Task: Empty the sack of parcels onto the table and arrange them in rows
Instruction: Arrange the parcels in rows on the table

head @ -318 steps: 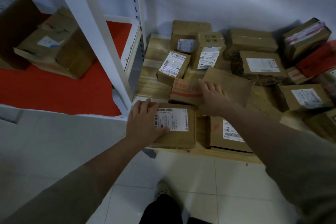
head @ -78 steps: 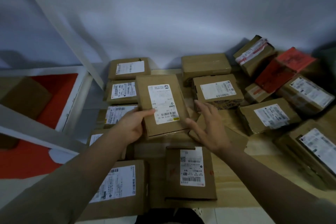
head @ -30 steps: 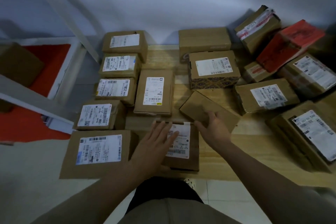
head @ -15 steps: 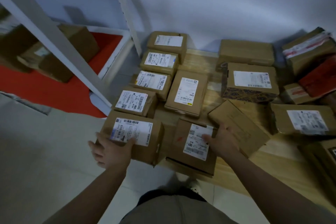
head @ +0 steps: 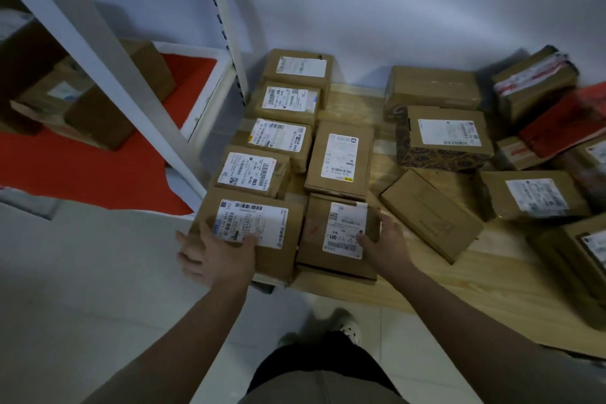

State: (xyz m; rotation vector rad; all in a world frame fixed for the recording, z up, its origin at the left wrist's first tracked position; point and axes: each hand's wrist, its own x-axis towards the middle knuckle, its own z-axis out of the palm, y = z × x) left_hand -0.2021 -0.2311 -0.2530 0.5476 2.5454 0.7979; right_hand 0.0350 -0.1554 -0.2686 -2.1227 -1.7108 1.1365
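Note:
Brown cardboard parcels with white labels lie on a low wooden table (head: 485, 285). Several form a column along its left edge. My left hand (head: 216, 254) grips the near left corner of the front parcel (head: 278, 239) of that column. My right hand (head: 383, 241) rests on the right side of the neighbouring "001" parcel (head: 341, 229), thumb on its label. Behind that one lies a flat parcel (head: 341, 157). An unlabelled parcel (head: 429, 213) sits askew just right of my right hand. The sack is not in view.
More parcels are heaped at the right, among them a patterned box (head: 442, 141) and a red packet (head: 564, 121). A white shelf rack (head: 98, 52) with a red mat and boxes stands at the left. My shoe (head: 344, 326) is on the tiled floor below the table edge.
In the last half second the "001" parcel was turned straight and now lies beside the front left parcel. My left hand slid up onto that front parcel's corner.

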